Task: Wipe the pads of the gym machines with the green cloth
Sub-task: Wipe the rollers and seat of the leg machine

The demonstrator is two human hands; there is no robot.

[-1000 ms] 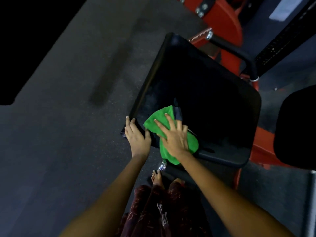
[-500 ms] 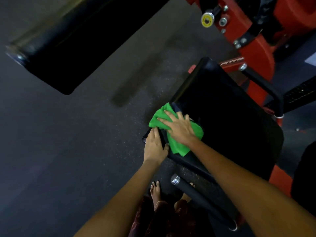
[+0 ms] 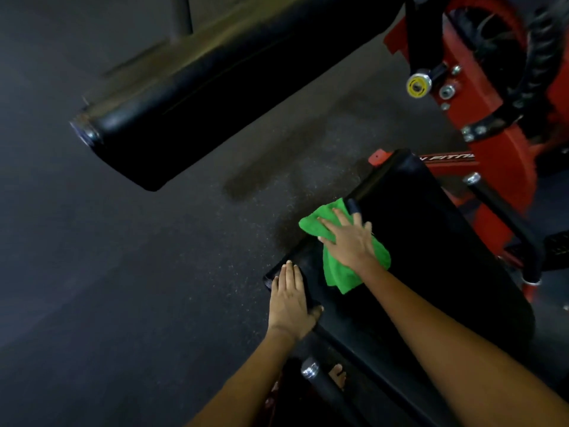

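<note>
Head view: our right hand (image 3: 349, 241) presses the green cloth (image 3: 341, 266) flat, fingers spread straight, on the left edge of the black seat pad (image 3: 431, 248). Our left hand (image 3: 289, 300) rests with straight fingers on the pad's near left corner, thumb on top, holding nothing.

Gym — red machine frame (image 3: 492, 167), black pads (image 3: 431, 241)

Red frame (image 3: 505, 167), yellow knob (image 3: 418, 85), speckled floor (image 3: 123, 272).
</note>
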